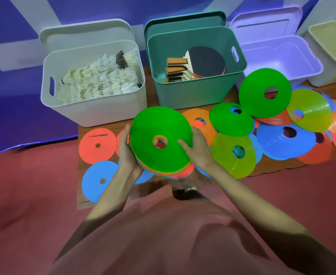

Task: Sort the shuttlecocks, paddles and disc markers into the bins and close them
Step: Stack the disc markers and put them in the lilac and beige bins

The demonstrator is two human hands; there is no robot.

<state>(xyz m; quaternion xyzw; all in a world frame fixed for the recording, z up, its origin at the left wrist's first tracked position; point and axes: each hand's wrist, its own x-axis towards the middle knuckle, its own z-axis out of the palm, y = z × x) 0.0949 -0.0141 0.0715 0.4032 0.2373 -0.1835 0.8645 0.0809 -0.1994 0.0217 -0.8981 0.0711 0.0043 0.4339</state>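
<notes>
A stack of disc markers (159, 126) with a green one on top is held over the low wooden table (86, 129). My left hand (126, 151) grips the stack's left edge from below. My right hand (196, 147) holds its right edge, thumb lying on the green top. Loose disc markers (282, 141) in green, yellow-green, blue and orange are piled to the right. Flat orange (97, 145) and blue (100, 180) discs lie at the left. The white bin (95, 110) holds shuttlecocks (101, 78). The teal bin (195, 92) holds paddles (204, 61).
A pale lilac bin (278, 56) stands open at the back right, with a cream bin (331, 50) beside it. Each bin's lid leans behind it against the purple wall. Red floor surrounds the table. My knees fill the foreground.
</notes>
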